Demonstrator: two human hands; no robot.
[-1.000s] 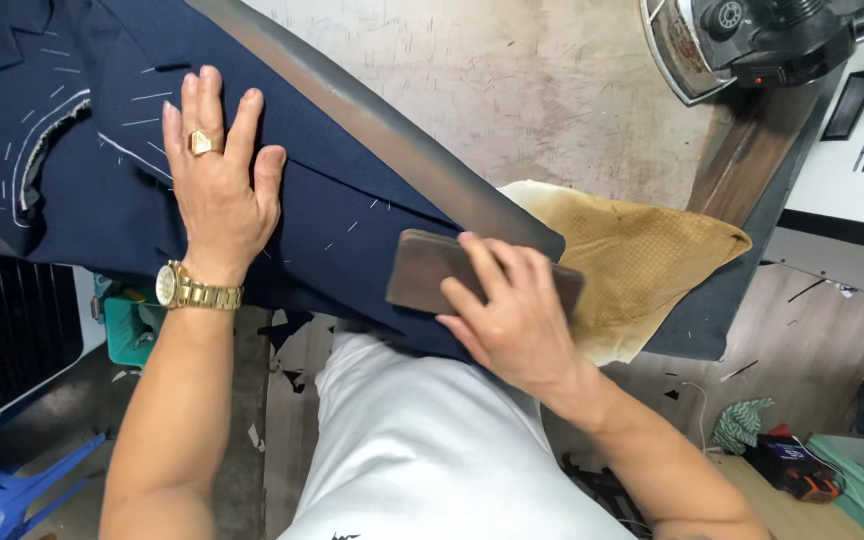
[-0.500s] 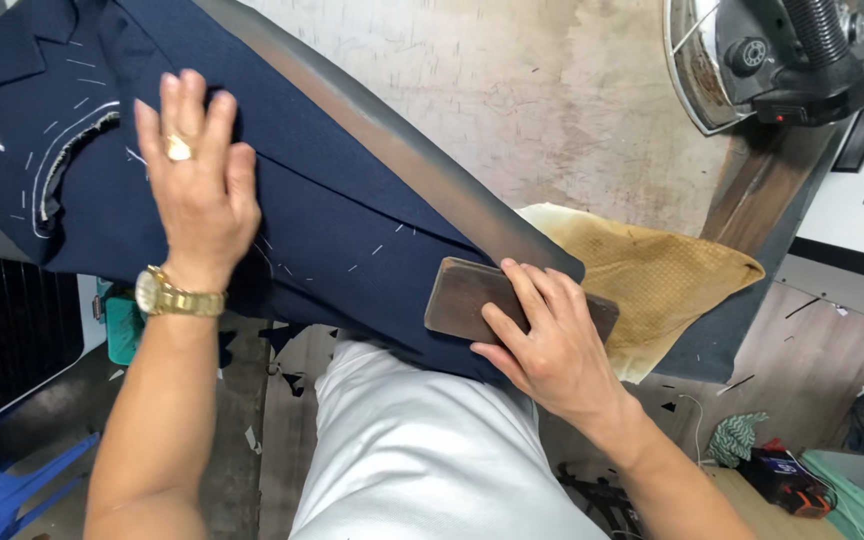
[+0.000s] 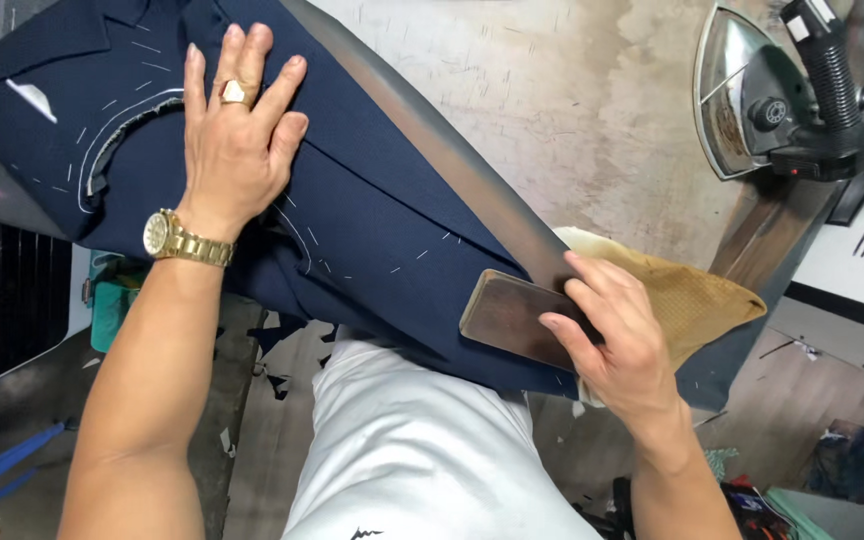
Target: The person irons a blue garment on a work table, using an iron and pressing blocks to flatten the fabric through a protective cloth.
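Left hand (image 3: pixel 237 150), upper left of frame: flat, fingers spread, grip apart, pressing navy jacket (image 3: pixel 372 240) with white basting stitches, spread from upper left to centre. Right hand (image 3: pixel 617 335), centre right: grip clamped on wooden block (image 3: pixel 507 315) atop jacket hem. Tan pressing cloth (image 3: pixel 697 295) just beside. Iron (image 3: pixel 772 110) upper right on worktop (image 3: pixel 552 90).

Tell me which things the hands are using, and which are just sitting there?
In use:
left hand flat on navy jacket
right hand pressing wooden block on it

Just sitting:
iron
tan cloth
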